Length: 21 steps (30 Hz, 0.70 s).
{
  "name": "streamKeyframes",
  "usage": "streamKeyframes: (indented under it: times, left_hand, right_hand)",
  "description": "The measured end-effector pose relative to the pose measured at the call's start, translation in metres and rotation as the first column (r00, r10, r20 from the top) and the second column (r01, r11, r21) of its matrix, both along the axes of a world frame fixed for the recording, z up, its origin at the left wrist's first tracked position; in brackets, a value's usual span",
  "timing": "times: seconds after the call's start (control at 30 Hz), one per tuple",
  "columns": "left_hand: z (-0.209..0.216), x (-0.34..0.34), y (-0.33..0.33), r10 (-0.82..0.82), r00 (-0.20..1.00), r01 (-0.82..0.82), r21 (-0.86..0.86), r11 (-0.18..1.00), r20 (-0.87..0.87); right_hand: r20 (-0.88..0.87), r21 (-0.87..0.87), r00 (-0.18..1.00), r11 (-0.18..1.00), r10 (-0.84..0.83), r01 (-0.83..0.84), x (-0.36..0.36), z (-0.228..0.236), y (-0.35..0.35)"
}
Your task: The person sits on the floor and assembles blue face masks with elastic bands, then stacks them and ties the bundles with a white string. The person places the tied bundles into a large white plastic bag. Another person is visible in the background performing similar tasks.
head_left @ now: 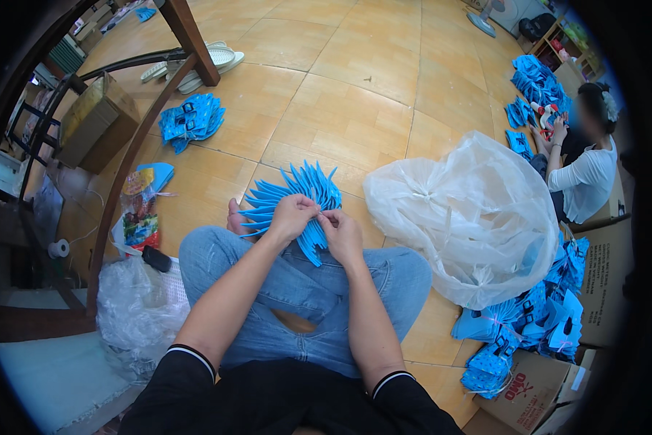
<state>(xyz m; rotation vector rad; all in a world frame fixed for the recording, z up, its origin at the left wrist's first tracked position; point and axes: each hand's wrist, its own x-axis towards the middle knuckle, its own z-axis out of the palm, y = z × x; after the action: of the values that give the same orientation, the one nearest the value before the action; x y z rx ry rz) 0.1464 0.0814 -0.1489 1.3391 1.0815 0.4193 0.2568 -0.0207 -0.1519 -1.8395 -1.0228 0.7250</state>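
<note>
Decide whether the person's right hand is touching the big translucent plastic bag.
Apart: the head view plainly shows a strip of tiled floor between the right hand and the plastic bag.

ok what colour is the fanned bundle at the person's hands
Bright blue; the fanned bundle shows best in the head view.

Slippers (223, 55) are lying at eleven o'clock, a fan (481, 24) is standing at one, a carton (100, 119) is sitting at ten.
</note>
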Motion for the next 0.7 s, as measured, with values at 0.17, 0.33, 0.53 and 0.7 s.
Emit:
streamKeyframes:
  times: [0.17,0.33,0.53,0.7]
  left_hand:
    - [0.001,-0.001,-0.007,0.019,0.997,-0.019,-0.001,1.0,0.078]
    - [-0.006,-0.01,-0.015,-0.006,0.999,0.001,0.126,0.992,0.035]
    - [-0.011,-0.017,-0.016,0.107,0.971,-0.091,-0.082,0.992,0.212]
    - [-0.012,-0.012,-0.025,0.097,0.928,-0.139,0.093,0.986,0.359]
  right_hand:
    - [0.059,-0.021,0.998,0.999,-0.031,0.032,0.0,-0.001,0.0]
    - [0.083,-0.14,0.997,0.99,-0.003,0.014,0.006,-0.014,0.006]
    - [0.073,-0.162,0.997,0.986,0.038,-0.026,0.012,-0.025,0.012]
    - [-0.073,-0.134,0.997,0.991,0.019,-0.029,0.014,-0.029,0.009]
